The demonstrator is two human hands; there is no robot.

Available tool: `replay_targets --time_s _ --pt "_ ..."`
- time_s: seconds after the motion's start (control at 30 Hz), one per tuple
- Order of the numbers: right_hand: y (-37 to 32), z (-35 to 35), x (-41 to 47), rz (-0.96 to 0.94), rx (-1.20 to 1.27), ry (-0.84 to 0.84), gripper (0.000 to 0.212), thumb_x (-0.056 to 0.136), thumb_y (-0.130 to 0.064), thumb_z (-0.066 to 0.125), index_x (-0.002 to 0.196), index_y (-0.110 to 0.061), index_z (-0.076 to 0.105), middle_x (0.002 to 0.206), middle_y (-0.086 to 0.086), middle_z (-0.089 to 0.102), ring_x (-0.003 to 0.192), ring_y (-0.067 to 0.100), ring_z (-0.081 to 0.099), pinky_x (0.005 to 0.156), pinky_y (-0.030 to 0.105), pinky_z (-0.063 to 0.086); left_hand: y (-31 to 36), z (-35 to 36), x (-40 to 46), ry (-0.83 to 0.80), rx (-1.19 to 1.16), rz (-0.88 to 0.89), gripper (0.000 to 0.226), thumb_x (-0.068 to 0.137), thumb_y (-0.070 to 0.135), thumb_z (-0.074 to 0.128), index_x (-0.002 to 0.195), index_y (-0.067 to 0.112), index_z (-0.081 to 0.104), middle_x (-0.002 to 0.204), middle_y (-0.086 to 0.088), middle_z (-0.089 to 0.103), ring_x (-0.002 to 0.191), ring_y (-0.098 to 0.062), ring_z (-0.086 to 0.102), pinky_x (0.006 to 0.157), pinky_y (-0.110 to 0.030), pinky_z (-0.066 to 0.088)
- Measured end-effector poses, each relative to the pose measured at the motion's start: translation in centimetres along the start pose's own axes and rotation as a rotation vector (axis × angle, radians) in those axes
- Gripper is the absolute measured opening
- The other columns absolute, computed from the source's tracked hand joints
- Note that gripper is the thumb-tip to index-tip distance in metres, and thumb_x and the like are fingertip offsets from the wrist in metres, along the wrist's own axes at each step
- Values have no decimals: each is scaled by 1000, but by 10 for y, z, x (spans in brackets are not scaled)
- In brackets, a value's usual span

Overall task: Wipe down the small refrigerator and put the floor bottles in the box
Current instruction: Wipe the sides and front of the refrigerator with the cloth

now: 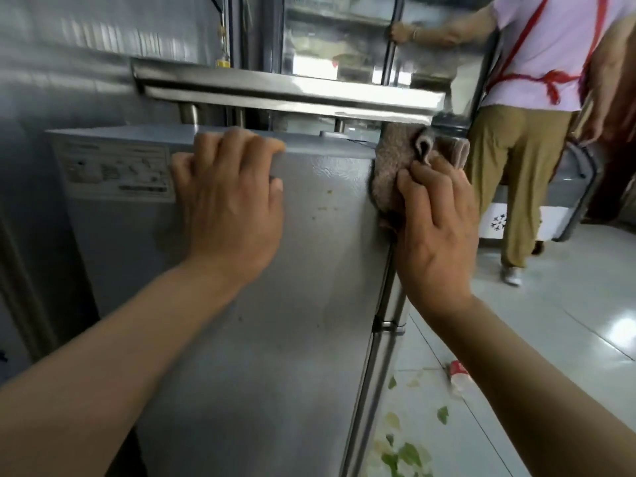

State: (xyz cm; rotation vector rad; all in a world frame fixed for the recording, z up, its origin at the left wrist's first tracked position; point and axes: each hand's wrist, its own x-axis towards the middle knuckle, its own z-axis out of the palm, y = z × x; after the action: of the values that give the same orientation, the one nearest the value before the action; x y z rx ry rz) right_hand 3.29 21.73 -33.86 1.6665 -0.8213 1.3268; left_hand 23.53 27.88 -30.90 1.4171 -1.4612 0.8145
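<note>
My left hand (230, 201) grips the refrigerator (275, 304) top edge; my right hand (437, 228) presses the cloth (392, 166) flat; I'd wipe downward firmly.

No text is showing readably: the white rectangular sticker (117, 170) on the small grey metal refrigerator (241, 304) is carrying only blurred print and diagrams.

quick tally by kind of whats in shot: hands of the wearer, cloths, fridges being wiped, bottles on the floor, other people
wearer's hands: 2, left hand curled over the fridge's top edge, right hand pressing the cloth
cloths: 1, brown cloth
small fridges being wiped: 1, grey fridge
bottles on the floor: 1, red-labelled bottle
other people: 1, person in a red apron
total: 6
</note>
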Motion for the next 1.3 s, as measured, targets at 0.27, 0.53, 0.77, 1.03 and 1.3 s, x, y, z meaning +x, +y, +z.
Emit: replay_targets --time_s 0.27,0.53,0.77,1.03,1.3 --pt "-16 -8 -125 -159 21 -318 46 88 -12 47 131 1 40 133 23 39 125 41 37 98 57 44 -17 -5 -12 -41 -27 159 49 79 20 53 127 15 52 133 -4 53 120 -23 39 98 -44 24" --pt "-20 13 -18 18 141 -73 54 87 -12 60 135 1 41 136 15 30 128 40 31 112 44 27 -88 -32 -18 -25 168 52 57 76 24 47 131 12 45 137 -16 45 125 -38 39 102 -56 24" --pt "-58 34 -39 -11 196 -43 54 88 -16 54 139 -5 40 141 14 30 131 39 29 114 48 23 -83 -23 -17 64 131 7 50 75 13 51 125 15 48 124 -15 50 113 -36 39 95 -51 30" --pt "-52 23 -26 -357 263 -193 42 85 -20 63 123 -10 47 141 17 30 130 38 32 114 48 25 -100 -46 -10 -19 141 79 49 76 16 49 124 10 52 125 -16 53 113 -39 45 96 -53 30" --pt "-126 47 -14 -242 298 -135 55 88 -14 59 140 -8 43 152 12 28 144 34 16 119 47 9 -136 -57 -20 4 58 -27 51 78 11 44 128 2 49 128 -21 49 119 -39 46 98 -55 38"
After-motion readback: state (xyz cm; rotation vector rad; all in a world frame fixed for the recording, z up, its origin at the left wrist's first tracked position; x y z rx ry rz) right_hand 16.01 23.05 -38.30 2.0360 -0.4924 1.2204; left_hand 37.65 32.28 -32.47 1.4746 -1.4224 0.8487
